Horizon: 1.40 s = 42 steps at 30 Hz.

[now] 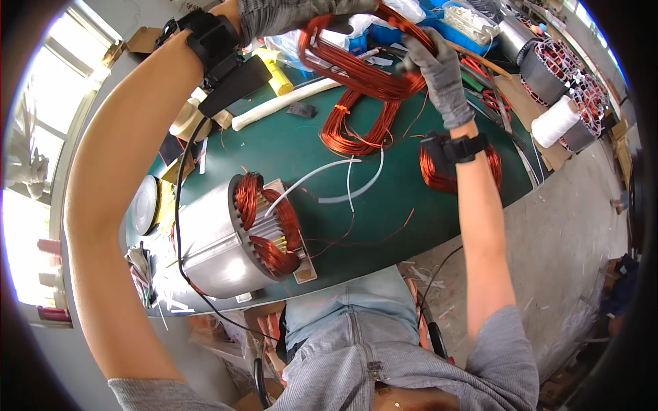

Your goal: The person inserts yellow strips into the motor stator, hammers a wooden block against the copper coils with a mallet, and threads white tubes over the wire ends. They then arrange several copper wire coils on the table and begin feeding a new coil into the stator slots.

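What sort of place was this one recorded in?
Most likely a motor-winding workshop: a metal stator with copper-coloured windings lies on the green table, a copper-coloured coil is held above it, and laced stators sit at the right.

Head fisheye, left of pair: looks down over wearer's torso (336,363) onto green table (401,185), close; window (55,113) bends at rim.

The view's upper edge cuts off part of the left hand (301,14)
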Available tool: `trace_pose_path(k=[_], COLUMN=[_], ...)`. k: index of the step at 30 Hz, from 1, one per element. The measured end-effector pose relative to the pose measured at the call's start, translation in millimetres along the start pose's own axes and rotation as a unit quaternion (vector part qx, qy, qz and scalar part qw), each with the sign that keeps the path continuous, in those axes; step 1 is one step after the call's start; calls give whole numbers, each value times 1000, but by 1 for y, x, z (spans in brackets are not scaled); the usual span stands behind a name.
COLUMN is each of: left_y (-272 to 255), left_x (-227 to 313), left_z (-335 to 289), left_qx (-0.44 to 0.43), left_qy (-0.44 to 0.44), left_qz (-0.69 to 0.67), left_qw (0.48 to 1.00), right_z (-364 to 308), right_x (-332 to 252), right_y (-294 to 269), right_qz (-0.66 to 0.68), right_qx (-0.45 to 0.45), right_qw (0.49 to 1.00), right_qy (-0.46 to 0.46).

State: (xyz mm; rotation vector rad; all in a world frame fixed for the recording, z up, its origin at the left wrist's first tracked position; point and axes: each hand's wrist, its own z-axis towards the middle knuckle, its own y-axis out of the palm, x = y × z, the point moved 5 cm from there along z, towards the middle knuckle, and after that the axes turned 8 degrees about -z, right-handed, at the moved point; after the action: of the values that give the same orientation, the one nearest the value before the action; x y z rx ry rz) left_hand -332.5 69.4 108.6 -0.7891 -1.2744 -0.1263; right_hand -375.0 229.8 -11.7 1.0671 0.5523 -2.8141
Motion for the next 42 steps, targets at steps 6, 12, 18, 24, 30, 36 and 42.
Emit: trace_pose_path(k=[6, 12, 18, 24, 30, 36, 42], left_y=[-15, 15, 57, 39, -59, -36, -13], left_x=[-134, -269, -228, -176, -80, 31, 60], left_z=[-1, -31, -7, 0, -25, -29, -18], left_qx=[85, -128, 51, 187, 308, 237, 195], left_qy=[-288, -294, -456, -313, -52, 115, 149], left_qz=[-131, 133, 274, -35, -74, -135, -54], left_qw=[945, 938, 846, 930, 947, 955, 968], right_z=[-58, -54, -64, -64, -71, -74, -68], right_x=[49, 35, 47, 58, 78, 95, 80], right_y=[-6, -1, -8, -5, -4, 6, 24], right_qz=[351, 433, 440, 431, 437, 515, 542], right_qx=[246, 265, 250, 290, 401, 392, 294], right_qw=[887, 839, 840, 822, 759, 704, 744], right_qy=[173, 198, 196, 232, 267, 292, 257])
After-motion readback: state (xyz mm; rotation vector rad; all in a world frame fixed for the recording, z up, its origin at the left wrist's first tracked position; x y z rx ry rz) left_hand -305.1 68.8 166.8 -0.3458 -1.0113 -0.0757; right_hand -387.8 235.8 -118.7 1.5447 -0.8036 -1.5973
